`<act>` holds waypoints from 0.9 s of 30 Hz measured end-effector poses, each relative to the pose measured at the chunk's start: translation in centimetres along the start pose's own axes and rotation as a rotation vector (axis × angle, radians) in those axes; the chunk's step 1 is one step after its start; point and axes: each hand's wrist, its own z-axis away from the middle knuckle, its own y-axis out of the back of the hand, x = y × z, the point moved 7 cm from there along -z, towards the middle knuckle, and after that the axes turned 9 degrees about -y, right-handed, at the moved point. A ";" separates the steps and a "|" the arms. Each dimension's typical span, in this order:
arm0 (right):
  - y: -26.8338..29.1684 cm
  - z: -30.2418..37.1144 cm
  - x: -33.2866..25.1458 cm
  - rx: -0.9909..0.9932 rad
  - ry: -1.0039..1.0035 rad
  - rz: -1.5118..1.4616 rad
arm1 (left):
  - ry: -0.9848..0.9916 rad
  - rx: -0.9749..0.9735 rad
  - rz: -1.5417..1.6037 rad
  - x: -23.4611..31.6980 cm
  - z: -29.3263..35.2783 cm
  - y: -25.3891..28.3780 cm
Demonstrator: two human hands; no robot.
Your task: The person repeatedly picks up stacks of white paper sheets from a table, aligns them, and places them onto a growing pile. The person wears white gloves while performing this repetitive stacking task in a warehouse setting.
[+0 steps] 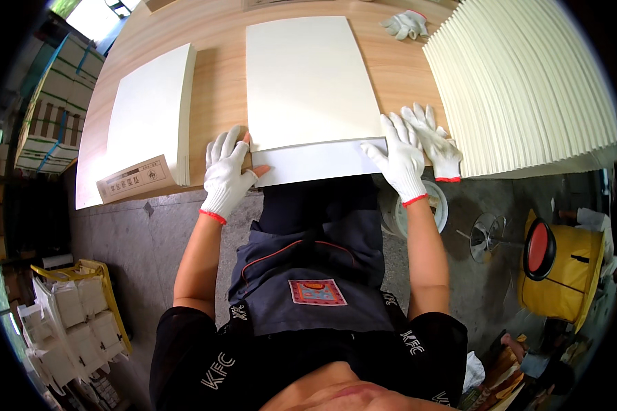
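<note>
A large cream board [308, 82] lies flat on the table in front of me, and a white strip [322, 162] shows along its near edge, past the table's front. Both my hands wear white knitted gloves with red cuffs. My left hand [227, 171] rests at the strip's left end, fingers stretched forward and bare thumb tip on the strip. At the right end, my right hand [399, 157] lies with its fingers extended along the board's side and its thumb over the strip. A loose white glove [435, 140] lies just right of my right hand.
A tall pile of cream sheets [521, 89] fills the table's right side. On the left lies a lower stack [151, 103] with a brown printed label [136, 179]. Another glove [406, 25] is at the far right. Under the table edge stands a white bucket [435, 209]; a red-seated stool [539, 249] is nearby.
</note>
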 end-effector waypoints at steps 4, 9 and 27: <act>-0.3 0.0 0.3 -0.013 -0.008 0.014 | -0.006 0.006 0.012 -0.5 0.3 -0.7; -0.2 0.0 0.0 -0.011 -0.006 0.034 | -0.002 0.014 -0.010 -0.5 0.4 -0.5; -0.5 -0.1 0.5 -0.068 -0.040 -0.006 | -0.056 -0.082 0.133 2.6 -1.0 0.6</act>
